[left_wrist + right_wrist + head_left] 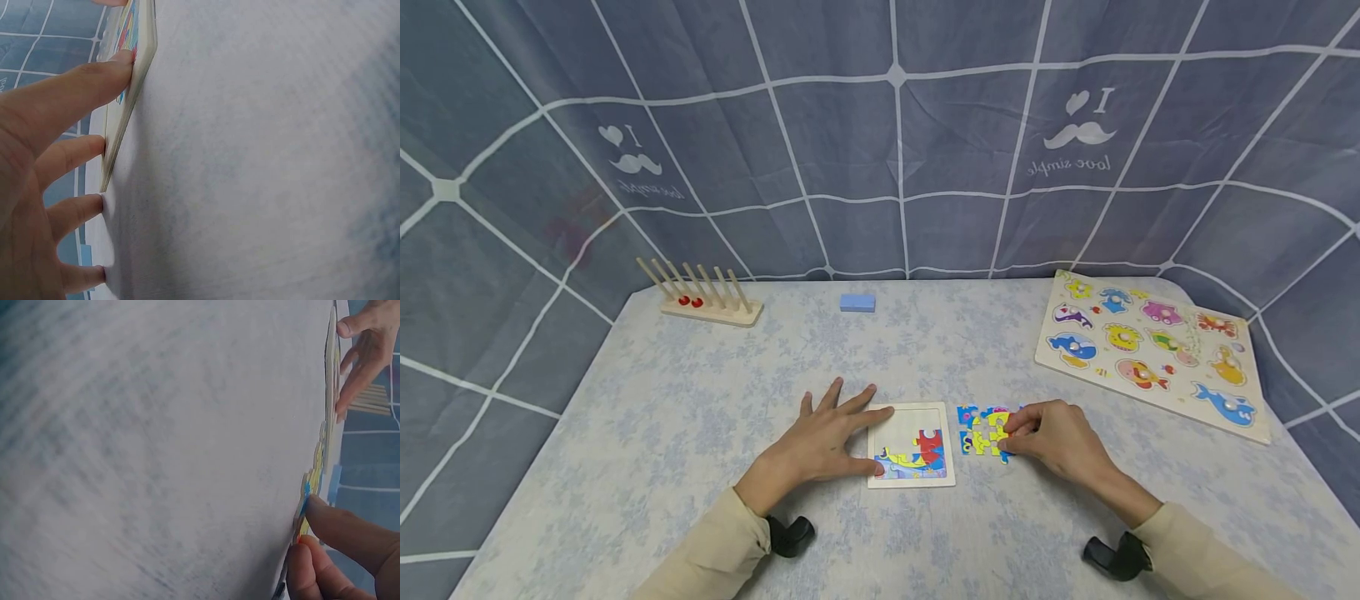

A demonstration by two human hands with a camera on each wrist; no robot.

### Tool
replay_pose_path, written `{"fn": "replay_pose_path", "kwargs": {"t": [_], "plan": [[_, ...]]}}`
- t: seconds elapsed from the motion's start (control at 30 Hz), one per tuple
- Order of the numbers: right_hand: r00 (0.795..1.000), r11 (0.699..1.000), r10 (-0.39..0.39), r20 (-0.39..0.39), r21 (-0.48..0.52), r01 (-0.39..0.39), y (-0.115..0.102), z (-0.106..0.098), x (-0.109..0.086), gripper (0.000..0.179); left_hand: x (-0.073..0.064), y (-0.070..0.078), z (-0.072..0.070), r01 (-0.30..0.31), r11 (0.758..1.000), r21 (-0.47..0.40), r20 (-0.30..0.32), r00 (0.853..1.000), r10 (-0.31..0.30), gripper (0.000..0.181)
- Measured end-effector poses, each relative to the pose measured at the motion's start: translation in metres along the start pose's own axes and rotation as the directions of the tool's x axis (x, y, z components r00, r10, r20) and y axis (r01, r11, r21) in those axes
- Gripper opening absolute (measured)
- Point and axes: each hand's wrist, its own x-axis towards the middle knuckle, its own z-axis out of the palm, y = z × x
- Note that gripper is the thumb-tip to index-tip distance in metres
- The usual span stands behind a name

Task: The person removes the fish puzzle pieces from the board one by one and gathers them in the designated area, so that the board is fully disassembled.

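A: Here's the line that matters: the puzzle frame (898, 427) lies leftward of the right grip (1060, 437), towards the desk's (700, 467) left edge, with the loose pieces (979, 443) in between!

B: Just beside the frame, that patch, well in from the far edge, its long axis parallel to that edge.

A: And who's nearer? The right grip's on the pieces; the left grip (820, 442) has the frame, fingers spread wide, thumb and index finger touching the rim facing the desk's left edge.

B: Over on the right, thumb and fingers curl together, pinching what looks like one piece (1009, 426) at the patch's right end. The fingers cover it, so I can't tell if it's raised.

A: Pose check! Right fingertips aim at the left edge, left fingers fan towards the far one.

B: The frame's bare part sits on its far-edge side, filled pieces along the near.
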Motion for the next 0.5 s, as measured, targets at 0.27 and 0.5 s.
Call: {"fn": "replay_pose_path", "kwargs": {"t": [0.27,0.5], "plan": [[1.000,1.000,0.001,0.006,-0.015,-0.001,-0.0009,-0.0011,-0.0003,0.018,-0.0015,-0.0001,-0.0008,-0.005,1.000,-0.006,0.000,1.000,0.005,0.076],[1.000,0.999,0.007,0.015,-0.040,-0.007,-0.0089,-0.0099,-0.0009,0.015,-0.0005,-0.0008,-0.0014,-0.004,1.000,-0.005,0.005,1.000,0.004,0.076]]}}
